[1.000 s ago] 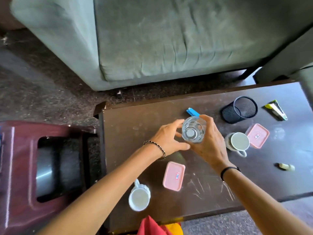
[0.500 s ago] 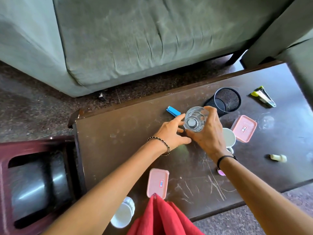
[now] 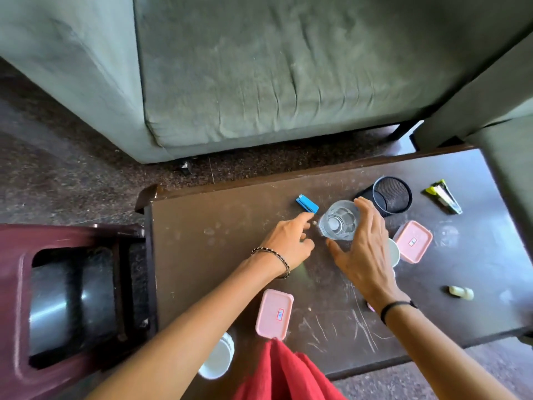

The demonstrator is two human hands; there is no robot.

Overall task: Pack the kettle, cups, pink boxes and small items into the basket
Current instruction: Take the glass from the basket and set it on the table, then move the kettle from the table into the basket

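Gripped in 2 hands a moment earlier, the clear drinking glass (image 3: 339, 223) was released on the dark wooden table (image 3: 216, 255); left hand (image 3: 288, 243) and right hand (image 3: 363, 255) were slackened, its packing apparently deferred.

Pretty sure this is somebody's living room at home. A big grey-green fabric sofa (image 3: 259, 67) fills everything from 10 to 1 o'clock, with a second matching seat (image 3: 490, 96) squeezed in at 2 o'clock. In front of it sits a low, dark, scratched-up tabletop (image 3: 216, 255), coffee-table style, on a speckled dark floor (image 3: 72, 168). Usual household clutter on it too: a glass (image 3: 339, 222), a white cup (image 3: 216, 359), pink lidded boxes (image 3: 274, 313), a mesh pen holder (image 3: 392, 194).
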